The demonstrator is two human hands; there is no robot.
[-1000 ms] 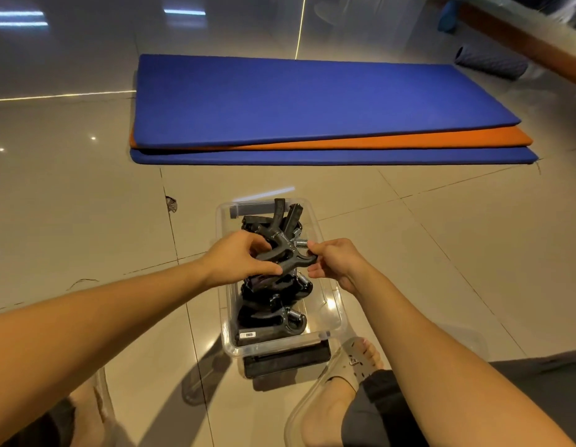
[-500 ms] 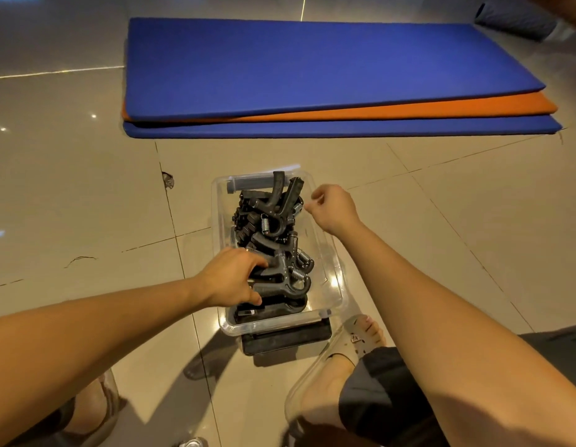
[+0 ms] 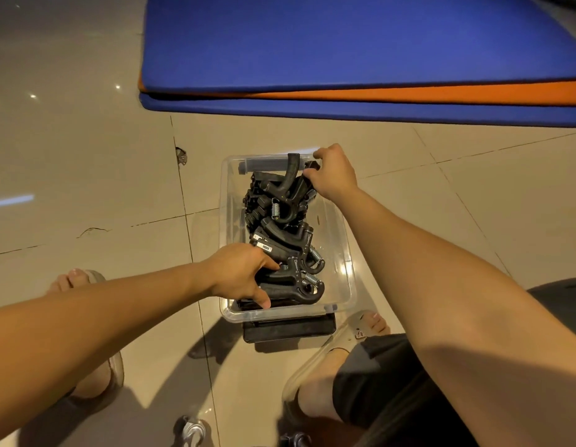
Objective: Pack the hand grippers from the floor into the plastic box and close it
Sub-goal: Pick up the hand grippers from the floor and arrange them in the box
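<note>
A clear plastic box (image 3: 348, 253) stands on the tiled floor between my feet. Several black hand grippers (image 3: 285, 233) with steel springs are piled in it, some sticking up above the rim. My left hand (image 3: 239, 274) lies on the pile at the near end, thumb and fingers around a gripper's handle (image 3: 291, 285). At the far end, my right hand (image 3: 333, 174) has its fingers curled on the handle of a tilted gripper (image 3: 288, 182).
A black flat piece (image 3: 289, 329) lies under the box's near end. A clear plastic part (image 3: 307, 362) leans by my right foot. Two more grippers' springs (image 3: 191, 430) show at the bottom edge. Blue and orange mats (image 3: 344, 59) lie beyond the box.
My right hand let go of the shared gripper and moved to the far end of the box. My left hand carried that gripper down onto the near end of the pile.
</note>
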